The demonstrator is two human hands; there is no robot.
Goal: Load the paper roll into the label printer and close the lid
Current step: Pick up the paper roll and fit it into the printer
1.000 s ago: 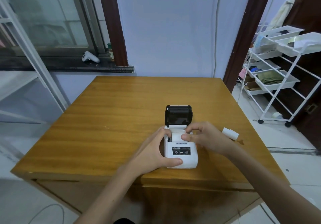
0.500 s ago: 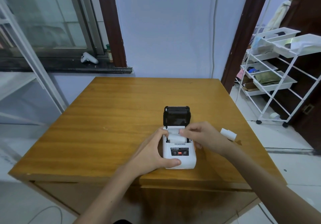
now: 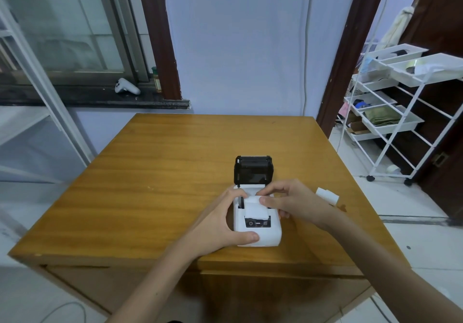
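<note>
Near the counter's front edge sits the white label printer, black lid upright and open; left hand curls around its left side, thumb on the front; right hand pinches the paper roll lying in the open bay; a second white roll lies just right of that hand.

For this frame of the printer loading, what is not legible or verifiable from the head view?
- Paper roll seating in the label printer: the right hand and left hand cover the bay's sides.
- Lid hinge: hidden behind the fingers.
- Panel markings by the power button: too small to read.
- White object on the table: partly hidden by the right wrist, identity unclear.
</note>
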